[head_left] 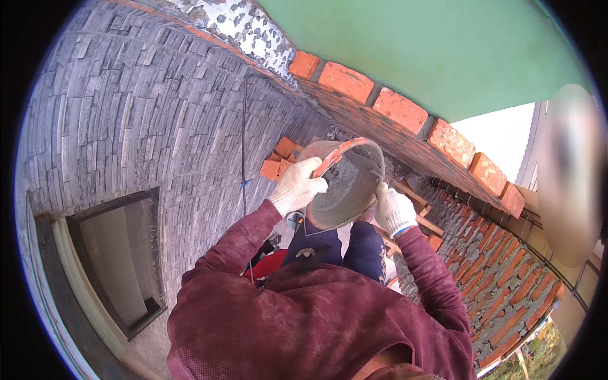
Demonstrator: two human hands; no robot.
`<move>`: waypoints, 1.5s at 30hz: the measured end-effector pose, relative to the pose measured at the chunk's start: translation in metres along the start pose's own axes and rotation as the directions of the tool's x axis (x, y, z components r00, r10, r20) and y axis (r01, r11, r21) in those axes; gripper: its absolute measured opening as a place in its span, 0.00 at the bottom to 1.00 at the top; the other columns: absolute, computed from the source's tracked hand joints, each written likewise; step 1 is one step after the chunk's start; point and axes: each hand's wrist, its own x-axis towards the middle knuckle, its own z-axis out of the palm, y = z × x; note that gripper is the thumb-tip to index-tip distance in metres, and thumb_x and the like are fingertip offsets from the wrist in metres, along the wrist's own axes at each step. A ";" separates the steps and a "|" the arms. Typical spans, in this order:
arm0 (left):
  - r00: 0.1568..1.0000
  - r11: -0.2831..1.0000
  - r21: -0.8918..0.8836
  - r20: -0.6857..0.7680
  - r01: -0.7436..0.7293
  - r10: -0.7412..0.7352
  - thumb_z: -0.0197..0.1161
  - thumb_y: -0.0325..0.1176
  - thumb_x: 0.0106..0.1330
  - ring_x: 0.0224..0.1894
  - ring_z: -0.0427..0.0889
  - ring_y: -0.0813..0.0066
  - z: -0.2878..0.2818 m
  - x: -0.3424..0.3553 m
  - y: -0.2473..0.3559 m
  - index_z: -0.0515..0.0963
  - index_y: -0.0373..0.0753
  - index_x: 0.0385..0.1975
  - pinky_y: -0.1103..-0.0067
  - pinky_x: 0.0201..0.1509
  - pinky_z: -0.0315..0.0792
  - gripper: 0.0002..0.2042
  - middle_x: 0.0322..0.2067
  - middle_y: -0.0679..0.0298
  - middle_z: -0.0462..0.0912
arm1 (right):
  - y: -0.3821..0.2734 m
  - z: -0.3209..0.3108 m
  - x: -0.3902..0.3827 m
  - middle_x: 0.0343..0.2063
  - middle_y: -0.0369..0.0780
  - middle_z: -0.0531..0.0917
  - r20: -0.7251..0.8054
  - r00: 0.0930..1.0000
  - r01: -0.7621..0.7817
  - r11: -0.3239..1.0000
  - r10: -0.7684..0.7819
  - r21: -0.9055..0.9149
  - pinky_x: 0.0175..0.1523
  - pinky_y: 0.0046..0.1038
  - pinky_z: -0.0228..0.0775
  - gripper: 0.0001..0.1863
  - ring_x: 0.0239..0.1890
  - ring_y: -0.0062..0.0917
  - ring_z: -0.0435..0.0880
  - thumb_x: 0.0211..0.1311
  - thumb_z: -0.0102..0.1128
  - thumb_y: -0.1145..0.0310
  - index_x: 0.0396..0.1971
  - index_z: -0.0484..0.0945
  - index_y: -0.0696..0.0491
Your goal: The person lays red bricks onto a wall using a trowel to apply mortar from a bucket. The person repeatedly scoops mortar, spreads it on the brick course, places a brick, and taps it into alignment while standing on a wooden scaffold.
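Note:
A round bucket (362, 190), its rim orange in part and crusted with grey, is tilted in front of me, its mouth turned partly toward me. Grey mortar (339, 182) coats the inside; how much it holds is hard to judge. My left hand (297, 187), in a whitish work glove, is closed on the rim at the left. On the opposite side my right hand (395, 210), gloved likewise, has its fingers closed at the rim, partly hidden by the bucket's edge. Both arms reach forward, holding the bucket over my legs.
Ahead and right, a brick wall (399, 113) carries spaced bricks with mortar joints. Another rough brick wall (506, 291) stands lower right. Grey stone-clad wall (183, 107) and a window opening (117, 259) fill the left. Loose bricks (278, 158) lie beyond the bucket. A dark cord (244, 139) hangs left.

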 end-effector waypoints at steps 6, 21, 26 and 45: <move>0.996 0.994 -0.057 0.012 0.089 -0.089 0.68 0.33 0.57 0.32 0.77 0.71 -0.022 0.002 -0.021 0.73 0.36 0.32 0.71 0.39 0.70 0.11 0.27 0.62 0.73 | -0.011 0.023 -0.013 0.33 0.56 0.86 0.106 0.984 0.121 0.970 -0.146 0.213 0.42 0.47 0.83 0.24 0.36 0.54 0.89 0.61 0.62 0.66 0.55 0.74 0.63; 0.990 0.894 -0.444 -0.091 0.054 -0.104 0.70 0.29 0.57 0.30 0.68 0.83 -0.066 -0.008 -0.034 0.71 0.40 0.28 0.77 0.34 0.64 0.11 0.26 0.73 0.68 | -0.059 -0.028 0.072 0.25 0.40 0.80 0.625 0.753 -0.224 0.813 -0.206 0.538 0.19 0.29 0.74 0.10 0.20 0.29 0.83 0.65 0.61 0.68 0.43 0.75 0.52; 0.979 0.915 -0.400 -0.160 0.049 -0.122 0.70 0.30 0.56 0.29 0.66 0.83 -0.076 -0.025 -0.056 0.69 0.42 0.27 0.78 0.33 0.61 0.12 0.25 0.75 0.65 | -0.106 -0.032 0.075 0.23 0.35 0.76 0.739 0.605 -0.387 0.701 -0.296 0.599 0.19 0.26 0.74 0.12 0.17 0.21 0.81 0.64 0.67 0.69 0.40 0.71 0.54; 0.873 0.587 -0.809 -0.307 -0.029 -0.380 0.68 0.21 0.59 0.33 0.75 0.84 -0.087 -0.035 -0.103 0.78 0.38 0.37 0.82 0.39 0.70 0.09 0.32 0.72 0.79 | -0.102 -0.058 0.108 0.30 0.45 0.82 0.573 0.730 0.005 0.841 -0.373 0.541 0.40 0.39 0.78 0.19 0.33 0.36 0.85 0.59 0.65 0.66 0.49 0.78 0.55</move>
